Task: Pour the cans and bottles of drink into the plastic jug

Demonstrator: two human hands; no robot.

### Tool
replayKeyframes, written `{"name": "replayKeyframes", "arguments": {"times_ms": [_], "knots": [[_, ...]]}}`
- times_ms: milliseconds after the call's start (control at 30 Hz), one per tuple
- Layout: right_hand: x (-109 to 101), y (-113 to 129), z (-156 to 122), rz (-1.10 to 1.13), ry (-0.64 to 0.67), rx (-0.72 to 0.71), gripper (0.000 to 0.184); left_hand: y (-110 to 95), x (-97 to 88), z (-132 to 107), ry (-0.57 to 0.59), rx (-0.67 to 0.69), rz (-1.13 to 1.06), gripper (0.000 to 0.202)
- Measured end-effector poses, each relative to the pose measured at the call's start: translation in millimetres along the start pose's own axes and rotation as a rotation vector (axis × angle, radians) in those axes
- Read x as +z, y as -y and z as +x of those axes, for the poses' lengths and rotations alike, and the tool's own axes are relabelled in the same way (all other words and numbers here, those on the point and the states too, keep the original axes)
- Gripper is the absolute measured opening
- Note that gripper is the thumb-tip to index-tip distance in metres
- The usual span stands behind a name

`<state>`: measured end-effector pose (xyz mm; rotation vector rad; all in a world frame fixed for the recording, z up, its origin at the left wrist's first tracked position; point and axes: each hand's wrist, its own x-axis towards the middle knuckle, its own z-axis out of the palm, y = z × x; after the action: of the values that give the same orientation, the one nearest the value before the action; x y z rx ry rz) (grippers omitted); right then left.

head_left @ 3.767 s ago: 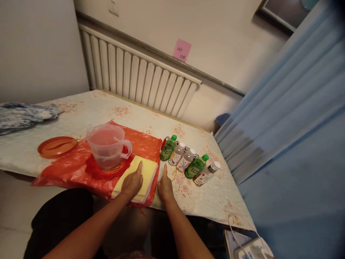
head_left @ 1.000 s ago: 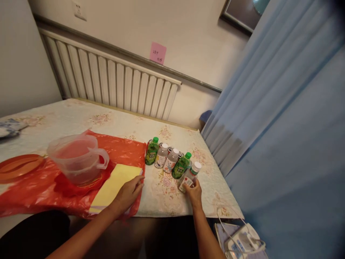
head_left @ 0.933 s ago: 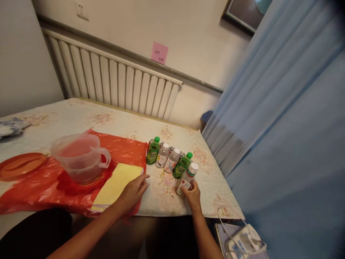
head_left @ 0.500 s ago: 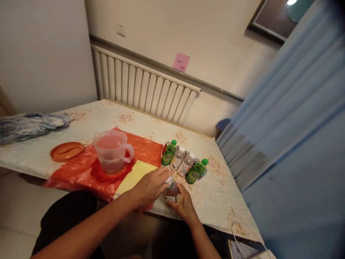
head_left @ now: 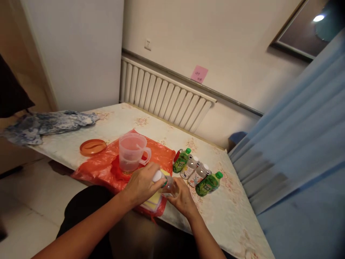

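A clear bottle with a white cap [head_left: 167, 184] is tilted between my two hands, its cap end toward the left. My left hand [head_left: 141, 185] is closed around the cap and neck. My right hand [head_left: 183, 197] grips the lower part of the bottle. Beneath them lies a yellow cloth [head_left: 153, 202] on a red plastic sheet [head_left: 159, 150]. Left of the bottle stands a clear plastic measuring jug [head_left: 129, 155] with its handle to the right, on a red piece beneath it. An orange round lid [head_left: 93, 148] lies farther left.
Right of my hands stand green-capped bottles [head_left: 181, 161], white-capped bottles [head_left: 198, 175] and some cans. A patterned cloth [head_left: 61, 124] lies at the left end of the flowered tablecloth [head_left: 210, 212]. A radiator [head_left: 164, 93] runs behind the table; a blue curtain [head_left: 296, 151] hangs on the right.
The bottle went from nearly upright near the table's front edge to tilted, lifted over the yellow cloth. Both hands moved with it toward the jug. The camera view turned left.
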<state>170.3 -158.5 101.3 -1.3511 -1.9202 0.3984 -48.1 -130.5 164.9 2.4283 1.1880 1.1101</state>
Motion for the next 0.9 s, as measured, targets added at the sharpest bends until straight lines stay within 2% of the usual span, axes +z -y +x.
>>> {"name": "replayKeyframes", "arguments": {"times_ms": [100, 200, 333, 433, 600, 767, 900], "knots": [[4.8, 5.6, 14.4, -0.018, 0.028, -0.04, 0.052, 9.9, -1.9, -4.9, -0.098, -0.08, -0.01, 0.02], [10.7, 8.0, 25.1, -0.016, 0.037, -0.064, 0.054, 18.4, -7.7, -10.1, -0.144, -0.011, -0.082, 0.022], [17.1, 9.0, 33.0, 0.009, 0.064, -0.051, 0.051, 30.4, -23.4, -15.3, -0.006, 0.106, -0.167, 0.031], [19.3, 10.1, 36.3, 0.004, 0.094, -0.045, 0.051, 41.0, -34.6, -18.2, 0.076, 0.116, -0.18, 0.037], [18.8, 15.8, 41.3, -0.045, 0.148, -0.053, 0.052, 49.8, -43.7, -21.4, 0.119, 0.057, -0.11, 0.03], [21.2, 16.6, 42.9, -0.055, 0.173, -0.068, 0.051, 46.5, -39.1, -22.2, 0.069, -0.099, 0.006, 0.02], [25.6, 11.0, 42.3, -0.039, 0.163, -0.074, 0.055, 46.1, -35.5, -22.8, -0.004, -0.154, -0.029, 0.028]]}}
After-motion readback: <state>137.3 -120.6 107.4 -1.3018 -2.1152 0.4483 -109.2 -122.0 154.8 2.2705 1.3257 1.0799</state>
